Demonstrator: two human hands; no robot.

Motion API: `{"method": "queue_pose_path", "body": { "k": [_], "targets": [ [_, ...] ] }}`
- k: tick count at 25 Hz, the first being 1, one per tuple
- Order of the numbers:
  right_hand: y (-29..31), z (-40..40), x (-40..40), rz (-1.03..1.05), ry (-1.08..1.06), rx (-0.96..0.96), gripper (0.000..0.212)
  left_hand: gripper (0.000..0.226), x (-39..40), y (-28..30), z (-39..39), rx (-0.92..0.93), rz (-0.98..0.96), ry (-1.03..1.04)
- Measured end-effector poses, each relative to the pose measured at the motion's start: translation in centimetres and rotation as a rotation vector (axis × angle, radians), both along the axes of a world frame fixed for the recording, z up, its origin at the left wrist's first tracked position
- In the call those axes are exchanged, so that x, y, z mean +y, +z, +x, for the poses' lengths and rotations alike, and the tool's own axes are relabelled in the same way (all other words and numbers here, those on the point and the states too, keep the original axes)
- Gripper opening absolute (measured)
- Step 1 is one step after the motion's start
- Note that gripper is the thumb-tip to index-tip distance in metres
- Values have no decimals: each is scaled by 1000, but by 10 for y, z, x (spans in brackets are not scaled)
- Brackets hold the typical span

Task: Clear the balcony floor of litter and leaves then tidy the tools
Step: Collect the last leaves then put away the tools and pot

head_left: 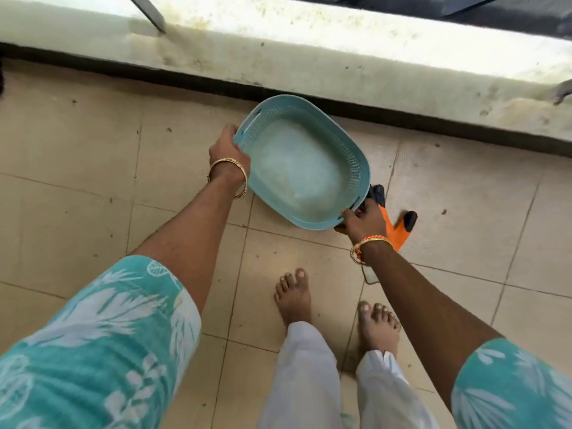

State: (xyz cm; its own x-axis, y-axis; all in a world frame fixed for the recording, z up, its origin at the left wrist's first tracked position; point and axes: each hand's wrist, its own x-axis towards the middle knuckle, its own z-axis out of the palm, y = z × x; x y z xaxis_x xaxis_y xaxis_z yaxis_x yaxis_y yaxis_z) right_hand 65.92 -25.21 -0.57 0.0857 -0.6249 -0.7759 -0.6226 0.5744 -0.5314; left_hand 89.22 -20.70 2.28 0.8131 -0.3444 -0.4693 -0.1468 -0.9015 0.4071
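Teal plastic basket (pixel 301 164) is held over the tiled floor (pixel 93 156), tilted, close to the dark strip along the balcony's curb (pixel 309 60). Left hand (pixel 227 153) grips the far-left rim, fingers curled over it. Right hand (pixel 360 219) pinches the near-right rim plus an orange and black glove (pixel 399 227). Bare feet (pixel 294 295) just below.

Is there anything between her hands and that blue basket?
Nothing visible. The left hand grips one end of the basket; the right hand grips the other end, along with an orange glove.
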Motion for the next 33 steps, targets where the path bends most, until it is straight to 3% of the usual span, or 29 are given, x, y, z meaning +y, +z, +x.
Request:
{"method": "queue_pose_path", "body": {
  "k": [4, 9, 12, 16, 20, 26, 30, 33],
  "targets": [
    [54, -4, -14, -154, 141, 178, 22, 40, 18, 49, -18, 164, -22, 150],
    [138, -32, -26, -267, 65, 195, 16, 38, 44, 128, -62, 424, -126, 448],
    [182, -70, -23, -269, -19, 216, 15, 40, 53, 185, -100, 591, -144, 479],
    [230, -130, -1, -247, -158, 247, 15, 39, 65, 225, -139, 718, -164, 366],
    [245, -200, 17, -104, -302, 277, 13, 37, 49, 246, -179, 769, -61, 171],
    [250, -326, 28, 65, -449, 178, 35, 40, -21, 247, -279, 585, -33, -161],
    [260, -430, 17, -2, -487, 246, 14, 38, -80, 241, -395, 484, -55, -400],
    [262, -506, 0, 33, -556, 231, 22, 47, -125, 239, -496, 495, -101, -381]
  ]
}}
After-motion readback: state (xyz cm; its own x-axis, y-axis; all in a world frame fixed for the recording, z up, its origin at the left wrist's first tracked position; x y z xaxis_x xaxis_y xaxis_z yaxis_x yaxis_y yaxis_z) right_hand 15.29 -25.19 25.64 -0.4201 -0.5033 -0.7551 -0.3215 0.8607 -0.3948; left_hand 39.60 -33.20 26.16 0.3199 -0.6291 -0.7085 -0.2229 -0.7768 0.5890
